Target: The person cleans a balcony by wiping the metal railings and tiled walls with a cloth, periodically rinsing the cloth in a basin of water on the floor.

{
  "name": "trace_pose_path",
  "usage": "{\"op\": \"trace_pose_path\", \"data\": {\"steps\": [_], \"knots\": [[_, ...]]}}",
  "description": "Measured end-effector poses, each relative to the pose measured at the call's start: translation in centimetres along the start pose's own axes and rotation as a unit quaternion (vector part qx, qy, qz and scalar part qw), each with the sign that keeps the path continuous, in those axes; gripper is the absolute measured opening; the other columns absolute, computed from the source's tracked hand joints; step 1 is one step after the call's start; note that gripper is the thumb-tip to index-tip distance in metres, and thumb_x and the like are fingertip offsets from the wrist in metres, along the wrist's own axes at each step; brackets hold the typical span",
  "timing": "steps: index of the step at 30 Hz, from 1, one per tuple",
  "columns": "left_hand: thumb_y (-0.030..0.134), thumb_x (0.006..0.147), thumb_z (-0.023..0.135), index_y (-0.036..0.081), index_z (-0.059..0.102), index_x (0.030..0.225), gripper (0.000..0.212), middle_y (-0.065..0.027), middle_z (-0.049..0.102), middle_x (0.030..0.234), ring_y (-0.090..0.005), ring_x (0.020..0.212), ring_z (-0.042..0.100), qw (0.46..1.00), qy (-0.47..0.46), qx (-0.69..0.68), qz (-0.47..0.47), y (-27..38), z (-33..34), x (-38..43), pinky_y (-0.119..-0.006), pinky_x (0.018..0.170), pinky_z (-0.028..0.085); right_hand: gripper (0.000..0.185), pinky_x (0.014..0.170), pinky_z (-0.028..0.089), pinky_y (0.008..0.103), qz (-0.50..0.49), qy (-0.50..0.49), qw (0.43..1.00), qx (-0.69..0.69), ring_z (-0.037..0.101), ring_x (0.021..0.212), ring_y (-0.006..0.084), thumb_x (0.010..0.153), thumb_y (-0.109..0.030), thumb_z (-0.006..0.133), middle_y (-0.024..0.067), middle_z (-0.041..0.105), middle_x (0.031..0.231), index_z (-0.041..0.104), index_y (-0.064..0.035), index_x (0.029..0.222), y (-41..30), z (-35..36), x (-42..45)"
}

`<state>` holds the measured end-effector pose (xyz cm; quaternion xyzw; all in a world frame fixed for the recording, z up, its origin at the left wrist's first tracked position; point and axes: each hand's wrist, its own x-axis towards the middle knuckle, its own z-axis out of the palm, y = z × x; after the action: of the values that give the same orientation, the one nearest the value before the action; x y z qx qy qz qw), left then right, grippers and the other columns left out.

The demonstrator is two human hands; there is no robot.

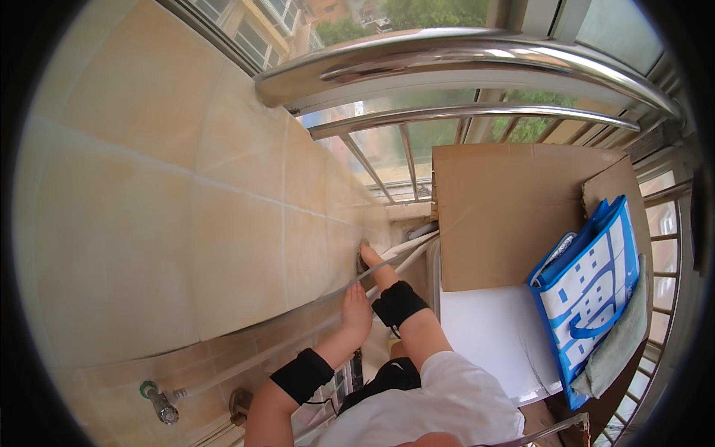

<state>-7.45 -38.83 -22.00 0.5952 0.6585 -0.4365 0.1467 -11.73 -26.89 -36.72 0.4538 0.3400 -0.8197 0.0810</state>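
My left hand [356, 313] lies with its fingers extended and close together against a grey strip or hose [371, 270] running along the base of the tiled wall [240, 240]. Beyond it, my right hand [368, 255] reaches down to the wall's far lower end, beside a dark opening; its fingertips are partly hidden, and I cannot tell whether they hold anything. White pipes [410, 246] run just to the right of that hand. Black bands are wrapped around both forearms.
A cardboard sheet [503, 218] stands on a white surface [486, 335] at right, with a blue and white bag [597, 290] and a grey cloth [620, 341] beside it. Steel railings [447, 56] cross before the window. A metal tap [163, 407] juts out at lower left.
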Motion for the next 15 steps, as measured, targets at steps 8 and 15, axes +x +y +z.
{"op": "trace_pose_path", "data": {"steps": [8, 15], "knots": [[0.017, 0.084, 0.027, -0.007, 0.031, 0.123, 0.046, -0.0186, 0.029, 0.132, -0.0285, 0.124, 0.023, 0.998, 0.061, -0.018, -0.028, 0.2, 0.8, -1.5, -0.038, 0.103, 0.011, 0.057, 0.070, 0.042, 0.0320, -0.166, 0.149, 0.969, -0.103, 0.056, 0.081, 0.0280, 0.083, -0.045, 0.041, 0.0194, 0.059, 0.083, 0.054, 0.0098, 0.094, 2.4, 2.0, -4.7], [0.018, 0.078, 0.039, -0.011, 0.033, 0.119, 0.051, -0.0217, 0.034, 0.127, -0.0276, 0.120, 0.030, 0.971, 0.201, -0.114, -0.063, 0.6, 2.7, -3.0, -0.035, 0.102, 0.019, 0.039, 0.081, 0.039, 0.0388, -0.284, 0.321, 0.895, -0.125, 0.049, 0.096, 0.0391, 0.085, -0.025, 0.043, 0.0276, 0.051, 0.100, 0.043, 0.0038, 0.112, 2.9, -1.9, -12.0]]}}
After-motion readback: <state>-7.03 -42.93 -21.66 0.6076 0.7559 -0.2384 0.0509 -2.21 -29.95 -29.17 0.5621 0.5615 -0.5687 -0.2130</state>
